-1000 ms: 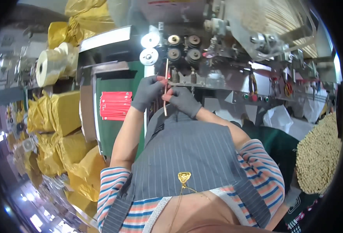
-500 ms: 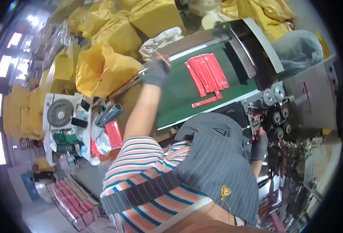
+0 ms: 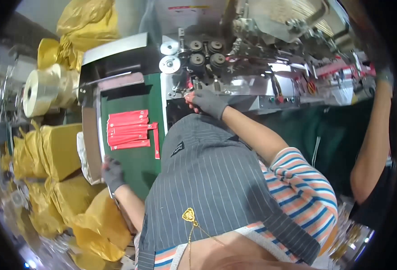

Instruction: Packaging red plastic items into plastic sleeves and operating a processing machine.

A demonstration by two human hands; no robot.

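Note:
My left hand [image 3: 113,174], in a grey fingerless glove, is at the far-left rail of a green conveyor belt [image 3: 133,104]. Its fingers are bent toward the rail, too small to tell whether they grip it. On the belt lies a row of flat red strips [image 3: 129,130] with small round marks at their ends; one strip [image 3: 156,141] lies crosswise at the right. My right hand [image 3: 209,103], gloved alike, reaches to the machine's front below its rollers [image 3: 197,59]. Its fingers are closed at a small part there, which they mostly cover.
Another person's arm [image 3: 374,144] reaches in at the right, beside the long metal machine bed [image 3: 243,85]. A large white spool [image 3: 41,92] stands at the upper left. Yellow plastic-wrapped bundles [image 3: 63,148] crowd the left side. A dark hood [image 3: 113,63] spans the belt's far end.
My view has turned right, toward the machine, bringing the other person's arm into sight. My left hand, raised over the belt's far edge before, is now lower at the rail. My right hand stays at the machine.

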